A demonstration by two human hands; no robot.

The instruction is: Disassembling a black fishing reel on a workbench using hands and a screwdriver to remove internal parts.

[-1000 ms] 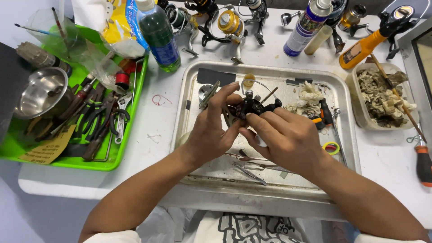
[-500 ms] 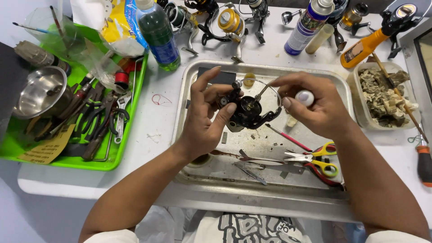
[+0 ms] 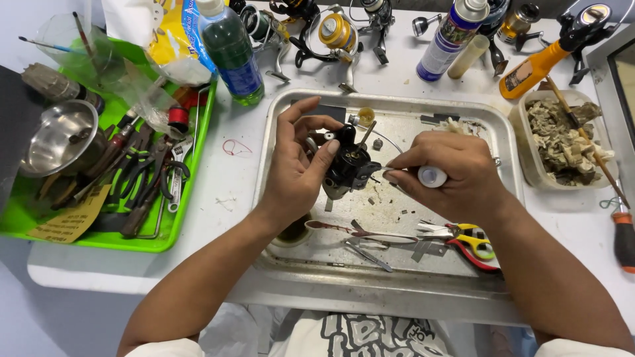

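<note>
While the black reel body (image 3: pixel 349 165) is gripped in the left hand (image 3: pixel 299 173), a small white bottle (image 3: pixel 431 176) is pinched by the right hand (image 3: pixel 456 173), and loose parts are left in the metal tray (image 3: pixel 390 281).

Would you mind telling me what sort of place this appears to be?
Probably a fishing-reel repair bench: spinning reels line the back, a green tray of pliers sits alongside, and the left hand holds a black reel body over a steel tray.
</note>
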